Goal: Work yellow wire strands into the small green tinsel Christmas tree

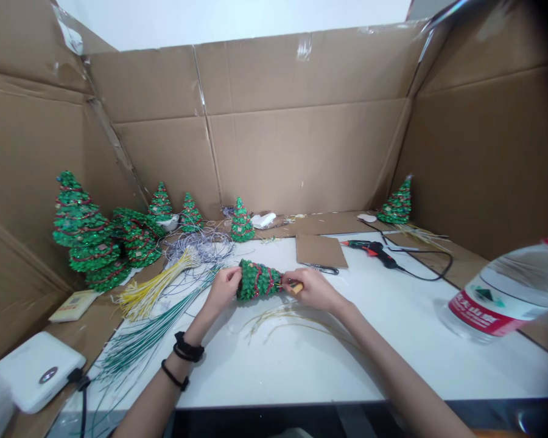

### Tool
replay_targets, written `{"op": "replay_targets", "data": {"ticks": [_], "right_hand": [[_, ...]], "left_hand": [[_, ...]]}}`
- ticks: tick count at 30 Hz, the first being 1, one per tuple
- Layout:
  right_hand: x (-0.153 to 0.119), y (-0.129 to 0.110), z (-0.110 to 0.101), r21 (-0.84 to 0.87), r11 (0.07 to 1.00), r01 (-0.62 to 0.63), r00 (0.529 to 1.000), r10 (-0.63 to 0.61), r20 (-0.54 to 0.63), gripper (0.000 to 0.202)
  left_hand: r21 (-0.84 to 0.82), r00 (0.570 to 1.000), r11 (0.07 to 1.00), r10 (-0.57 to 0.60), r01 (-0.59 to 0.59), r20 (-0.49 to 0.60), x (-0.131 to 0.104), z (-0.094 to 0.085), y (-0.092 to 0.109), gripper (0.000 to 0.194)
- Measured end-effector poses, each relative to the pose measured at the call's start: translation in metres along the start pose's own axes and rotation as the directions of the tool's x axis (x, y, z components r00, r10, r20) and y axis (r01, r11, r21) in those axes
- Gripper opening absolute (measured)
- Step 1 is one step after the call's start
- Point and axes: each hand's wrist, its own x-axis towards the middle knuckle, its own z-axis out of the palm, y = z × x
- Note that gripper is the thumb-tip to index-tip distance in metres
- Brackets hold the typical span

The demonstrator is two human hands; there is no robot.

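A small green Christmas tree (261, 281) with red garland lies on its side above the white table, its tip pointing right. My left hand (223, 287) is closed on the tree's wide base at the left. At the tip, my right hand (314, 288) is closed around a small tool with a yellow-brown handle (296, 288); its working end is too small to make out. Thin pale yellow wires (296, 315) lie on the table just below the tree and my right hand. Green wires (153, 331) and yellow wires (158, 286) are bundled left of my left hand.
Several finished-looking trees (84, 234) stand at the left and back. A tangle of purple-grey wire (201, 243) lies behind. To the right are a cardboard piece (320, 250), pliers (324, 268), a corded glue gun (374, 250) and a large water bottle (497, 298). A white box (39, 371) sits front left.
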Motion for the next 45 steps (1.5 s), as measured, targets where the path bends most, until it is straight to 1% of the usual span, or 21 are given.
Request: {"op": "replay_targets", "data": {"ticks": [5, 8, 11, 14, 20, 23, 28, 30, 33, 36, 41, 45], "right_hand": [[0.000, -0.001, 0.000, 0.017, 1.000, -0.001, 1.000, 0.001, 0.005, 0.017], [0.000, -0.002, 0.002, 0.003, 1.000, -0.029, 0.999, 0.029, -0.016, 0.016], [0.001, -0.003, 0.005, -0.008, 0.997, -0.071, 0.996, 0.071, -0.046, 0.014], [0.002, -0.004, 0.009, 0.015, 0.996, -0.091, 0.993, 0.091, -0.080, 0.015], [0.002, -0.009, 0.013, 0.041, 0.997, -0.058, 0.986, 0.063, -0.151, 0.015], [0.001, -0.013, 0.016, 0.027, 0.997, -0.073, 0.982, 0.077, -0.174, 0.016], [0.000, -0.019, 0.017, -0.009, 0.990, -0.141, 0.974, 0.137, -0.178, 0.017], [0.000, -0.020, 0.015, -0.047, 0.986, -0.161, 0.975, 0.152, -0.160, 0.017], [0.000, -0.021, 0.012, -0.108, 0.978, -0.179, 0.980, 0.168, -0.110, 0.016], [0.001, -0.018, 0.012, -0.131, 0.976, -0.173, 0.983, 0.163, -0.079, 0.017], [0.001, -0.013, 0.021, -0.139, 0.978, -0.154, 0.984, 0.140, -0.110, 0.018], [0.001, -0.012, 0.029, -0.193, 0.972, -0.135, 0.986, 0.112, -0.127, 0.018]], "left_hand": [[-0.149, 0.996, 0.985, -0.081, 0.086, 0.044, 0.000, 0.001, 0.001, 0.023], [-0.237, 0.990, 0.961, -0.136, 0.141, 0.040, -0.001, 0.003, 0.000, 0.022], [-0.297, 0.986, 0.941, -0.164, 0.163, 0.020, -0.002, 0.006, -0.002, 0.022], [-0.351, 0.984, 0.919, -0.178, 0.177, 0.030, -0.003, 0.008, -0.002, 0.021], [-0.457, 0.969, 0.854, -0.218, 0.248, 0.118, -0.003, 0.008, 0.000, 0.020], [-0.504, 0.962, 0.820, -0.220, 0.271, 0.160, -0.003, 0.008, 0.000, 0.020], [-0.524, 0.957, 0.804, -0.201, 0.282, 0.208, -0.004, 0.008, 0.000, 0.023], [-0.525, 0.959, 0.807, -0.179, 0.271, 0.220, -0.004, 0.008, 0.000, 0.023], [-0.505, 0.966, 0.830, -0.149, 0.237, 0.210, -0.005, 0.007, 0.000, 0.023], [-0.483, 0.967, 0.845, -0.142, 0.230, 0.213, -0.006, 0.006, -0.001, 0.024], [-0.464, 0.964, 0.847, -0.199, 0.261, 0.178, -0.005, 0.006, -0.006, 0.026], [-0.460, 0.957, 0.844, -0.193, 0.275, 0.219, -0.004, 0.008, -0.004, 0.029]]}}
